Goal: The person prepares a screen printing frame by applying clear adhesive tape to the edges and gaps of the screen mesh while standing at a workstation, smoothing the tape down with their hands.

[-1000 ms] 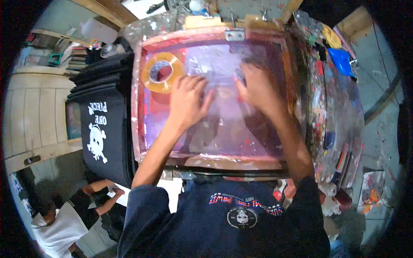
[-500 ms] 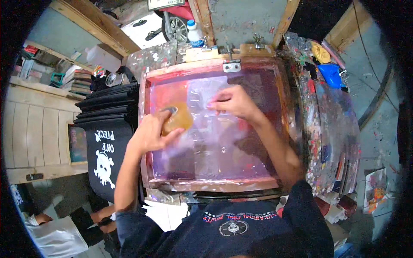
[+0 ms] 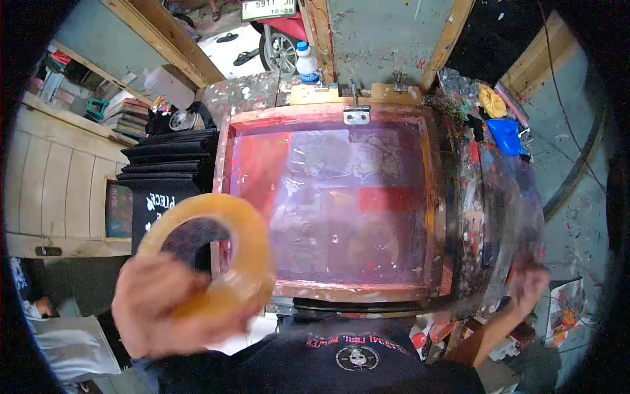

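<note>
My left hand (image 3: 154, 305) is closed around a wide roll of amber tape (image 3: 254, 240), raised close to the camera over the near left corner of a screen-printing frame (image 3: 357, 290). Far out to the right, beyond the frame, is my right hand (image 3: 528, 285); motion smears its fingers, so I cannot make out what they hold. A faint see-through streak lies near that hand, too blurred to name. The frame has a wooden rim and purple mesh (image 3: 315, 223) with red patches and pale figures. A metal hinge clamp (image 3: 356, 117) sits on its far edge.
Black printed fabric pieces (image 3: 167, 157) are stacked left of the frame. A white bottle with a blue cap (image 3: 306, 64) stands behind it. Along the right runs a paint-spotted bench (image 3: 482, 217), with a blue bag (image 3: 504, 136) and yellow cloth (image 3: 491, 100) at its far end.
My left hand has brought the tape roll nearer and to the lower left. My right hand has swung from above the mesh, where its fingers were pinched, out to the far right.
</note>
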Available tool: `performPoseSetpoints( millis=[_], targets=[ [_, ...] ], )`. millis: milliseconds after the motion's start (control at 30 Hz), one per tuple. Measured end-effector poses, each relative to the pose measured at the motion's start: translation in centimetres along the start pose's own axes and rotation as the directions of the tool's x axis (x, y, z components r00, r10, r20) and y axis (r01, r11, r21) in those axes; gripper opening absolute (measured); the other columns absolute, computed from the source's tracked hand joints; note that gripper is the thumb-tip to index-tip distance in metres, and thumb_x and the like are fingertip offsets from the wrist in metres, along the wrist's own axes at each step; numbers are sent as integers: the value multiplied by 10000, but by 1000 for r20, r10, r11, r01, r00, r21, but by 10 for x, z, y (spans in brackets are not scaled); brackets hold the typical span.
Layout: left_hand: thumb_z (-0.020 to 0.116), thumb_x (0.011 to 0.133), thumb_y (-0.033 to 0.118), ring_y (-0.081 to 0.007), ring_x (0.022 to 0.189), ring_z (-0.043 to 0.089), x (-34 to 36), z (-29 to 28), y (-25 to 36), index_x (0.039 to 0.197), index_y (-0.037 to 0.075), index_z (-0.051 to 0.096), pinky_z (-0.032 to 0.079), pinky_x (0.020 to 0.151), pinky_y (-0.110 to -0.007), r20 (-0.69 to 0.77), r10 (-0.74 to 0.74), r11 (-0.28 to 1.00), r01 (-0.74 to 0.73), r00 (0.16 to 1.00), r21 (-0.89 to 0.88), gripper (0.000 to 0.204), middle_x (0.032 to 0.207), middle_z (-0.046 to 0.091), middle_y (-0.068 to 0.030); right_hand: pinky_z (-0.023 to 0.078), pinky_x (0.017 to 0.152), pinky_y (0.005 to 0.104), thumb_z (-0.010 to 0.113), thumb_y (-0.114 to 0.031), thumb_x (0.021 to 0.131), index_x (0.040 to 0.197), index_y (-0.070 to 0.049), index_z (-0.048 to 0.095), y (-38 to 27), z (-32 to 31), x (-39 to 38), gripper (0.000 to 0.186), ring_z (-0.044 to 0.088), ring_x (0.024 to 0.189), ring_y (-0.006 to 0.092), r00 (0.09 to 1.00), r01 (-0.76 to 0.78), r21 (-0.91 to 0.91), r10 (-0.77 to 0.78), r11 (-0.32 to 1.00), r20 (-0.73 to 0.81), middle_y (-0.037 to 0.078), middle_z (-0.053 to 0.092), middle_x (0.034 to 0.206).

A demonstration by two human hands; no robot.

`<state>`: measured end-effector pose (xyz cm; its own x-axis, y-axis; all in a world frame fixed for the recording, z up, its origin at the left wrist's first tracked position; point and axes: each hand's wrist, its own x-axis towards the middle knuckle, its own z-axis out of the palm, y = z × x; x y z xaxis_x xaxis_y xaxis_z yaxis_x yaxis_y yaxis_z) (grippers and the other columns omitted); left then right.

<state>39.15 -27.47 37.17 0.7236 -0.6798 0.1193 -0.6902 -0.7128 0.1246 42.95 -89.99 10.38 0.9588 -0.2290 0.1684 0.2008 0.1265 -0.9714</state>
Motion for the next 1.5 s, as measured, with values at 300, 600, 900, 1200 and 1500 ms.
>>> performPoseSetpoints(
  millis=[300,600,900,1200,1500],
  targets=[
    [816,712,492,-341,785,622,-107,-58,50,1128,177,681,447,706,-474,127,-343,937,330,931,114,539,1059,656,-164,259,1178,513,573,-223,757,474,-100,349,-83,42,-14,382,398,808,257,908,131,594,-336,794,249,88,349,493],
    [756,808,453,-370,868,631,-158,-4,38,1065,394,664,475,741,-497,-382,59,990,-6,922,138,279,1069,647,-186,441,986,456,628,-110,843,848,-24,493,-11,112,-6,161,546,854,287,952,203,437,-281,876,121,124,528,796],
    [851,685,373,-222,660,617,-104,50,21,952,363,766,466,636,-352,-641,-74,989,141,764,53,280,833,653,-71,521,783,289,691,-9,889,962,14,748,-12,169,16,96,647,881,146,931,46,-579,176,814,320,111,740,905],
    [819,740,219,-155,662,545,-74,251,-41,1241,248,705,455,574,-293,-338,-145,975,193,930,111,515,847,540,-34,480,818,387,678,9,726,1035,-108,765,-143,278,58,342,645,823,292,617,764,-591,-25,259,787,90,699,816],
    [813,779,328,-236,700,579,-62,298,-34,1362,76,594,493,654,-351,-131,-339,936,319,932,-149,672,906,597,-89,475,881,455,718,-82,680,997,-107,748,-167,329,70,320,623,1007,328,298,954,-294,-76,59,952,128,684,1049]
  ],
)
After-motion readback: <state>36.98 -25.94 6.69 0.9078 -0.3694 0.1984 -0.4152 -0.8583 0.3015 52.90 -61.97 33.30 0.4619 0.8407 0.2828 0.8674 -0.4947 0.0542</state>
